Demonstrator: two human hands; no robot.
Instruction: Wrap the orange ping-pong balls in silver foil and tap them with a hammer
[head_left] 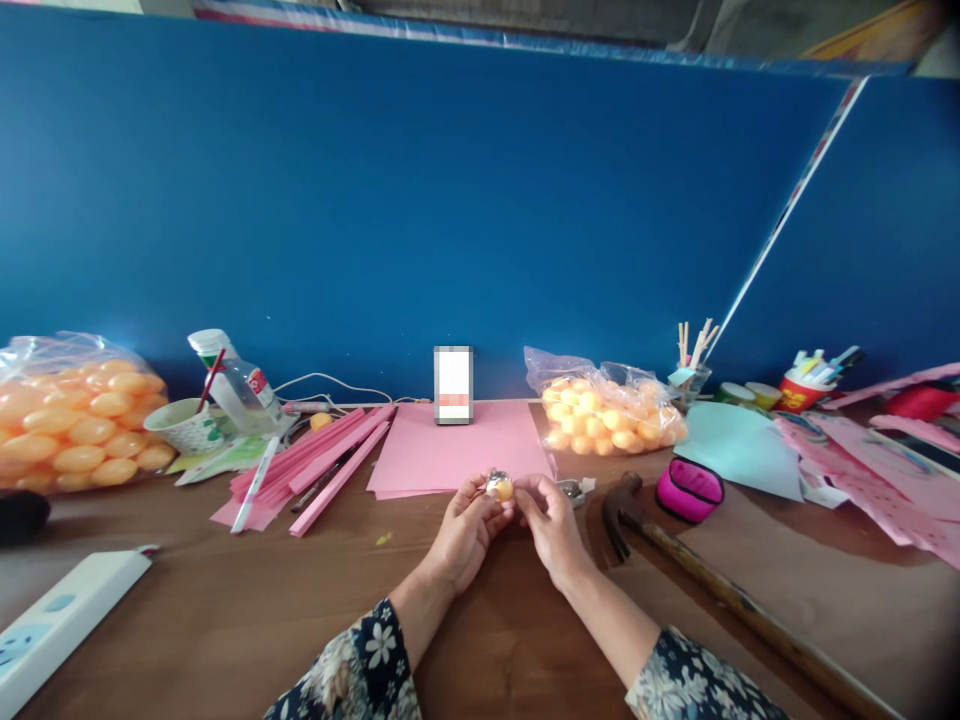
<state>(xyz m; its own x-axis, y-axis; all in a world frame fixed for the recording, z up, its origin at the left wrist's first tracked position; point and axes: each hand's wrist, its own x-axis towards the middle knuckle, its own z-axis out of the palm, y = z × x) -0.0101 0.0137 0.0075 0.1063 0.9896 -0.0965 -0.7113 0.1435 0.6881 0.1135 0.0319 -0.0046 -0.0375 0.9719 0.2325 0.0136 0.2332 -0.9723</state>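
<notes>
Between my two hands, above the front edge of the pink paper, is a small orange ball (502, 489) with a shiny silvery part on its top. My left hand (465, 532) is closed around its left side, thumb and fingers gripping it. From the right, the fingertips of my right hand (556, 528) pinch at the ball; whether they also hold something small cannot be made out. Just behind the right hand lies a small clear packet (573, 490), partly hidden. A stack of pink paper sheets (450, 450) is flat on the table beyond.
A claw hammer (720, 578) lies at right beside a magenta pouch (690, 490). Bags of orange balls stand at right (592, 415) and far left (75, 420). Pink strips (322, 455), a paper cup (184, 425), a bottle (244, 385) and a power strip (71, 620) are left.
</notes>
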